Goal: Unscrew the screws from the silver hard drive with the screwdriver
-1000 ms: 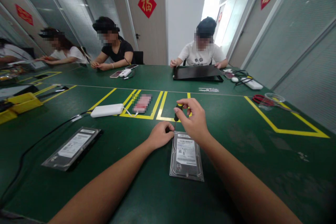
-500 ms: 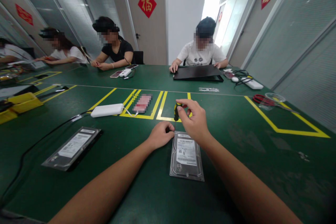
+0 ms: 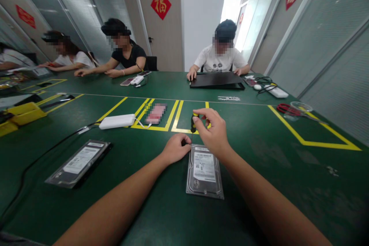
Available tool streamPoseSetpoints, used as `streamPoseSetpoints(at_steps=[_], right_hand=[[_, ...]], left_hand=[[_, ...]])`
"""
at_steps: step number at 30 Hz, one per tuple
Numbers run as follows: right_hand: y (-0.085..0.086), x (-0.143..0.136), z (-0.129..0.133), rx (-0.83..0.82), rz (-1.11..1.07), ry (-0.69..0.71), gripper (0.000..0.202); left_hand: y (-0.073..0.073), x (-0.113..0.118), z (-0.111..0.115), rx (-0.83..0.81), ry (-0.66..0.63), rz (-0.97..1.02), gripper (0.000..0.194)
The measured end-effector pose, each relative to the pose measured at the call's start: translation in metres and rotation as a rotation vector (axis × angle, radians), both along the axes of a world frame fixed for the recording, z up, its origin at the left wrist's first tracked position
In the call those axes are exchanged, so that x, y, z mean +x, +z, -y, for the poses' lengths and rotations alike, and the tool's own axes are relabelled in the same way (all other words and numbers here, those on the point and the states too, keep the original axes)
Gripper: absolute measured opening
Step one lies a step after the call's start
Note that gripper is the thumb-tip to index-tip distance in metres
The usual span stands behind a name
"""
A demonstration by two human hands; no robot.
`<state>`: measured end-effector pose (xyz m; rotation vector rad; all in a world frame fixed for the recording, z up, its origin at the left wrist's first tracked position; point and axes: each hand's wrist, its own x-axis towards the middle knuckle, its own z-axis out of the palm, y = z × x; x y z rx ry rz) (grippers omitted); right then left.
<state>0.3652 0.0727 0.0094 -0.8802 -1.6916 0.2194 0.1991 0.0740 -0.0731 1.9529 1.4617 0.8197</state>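
Note:
A silver hard drive with a white label lies flat on the green table in front of me. My right hand grips a black-and-yellow screwdriver by its handle, fingers near the top. The screwdriver stands upright, its thin shaft pointing down at the drive's far left corner. My left hand is beside that corner, thumb and forefinger pinched close to the screwdriver's tip. What those fingers hold is hidden; a dark patch shows between them. The exact contact point of the tip is too small to make out.
A second hard drive lies to the left. Beyond it are a white power bank with a black cable and a blurred phone. Red-handled scissors and small screws lie right. Yellow bins stand far left. Co-workers sit opposite, one holding a black panel.
My hands, the screwdriver and the hard drive keep nearly the same place. Across the table, the co-worker in black has stretched one arm out to the left.

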Motion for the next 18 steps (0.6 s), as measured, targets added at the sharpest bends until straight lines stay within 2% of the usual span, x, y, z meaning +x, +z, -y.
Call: streamPoseSetpoints(at_steps=[3,9,18], right_hand=[[0.0006,-0.0004,0.0001,-0.01,-0.009,-0.01,0.012],[0.0002,-0.0016,0.001,-0.052,-0.029,-0.011,0.02],[0.0018,-0.0008,0.0006,-0.046,-0.034,-0.012,0.011]], left_hand=[[0.0008,0.0,0.0006,0.001,0.002,0.002,0.009],[0.0012,-0.0003,0.0002,0.001,-0.003,0.007,0.009],[0.0043,0.0002,0.0017,-0.013,0.006,0.003,0.008]])
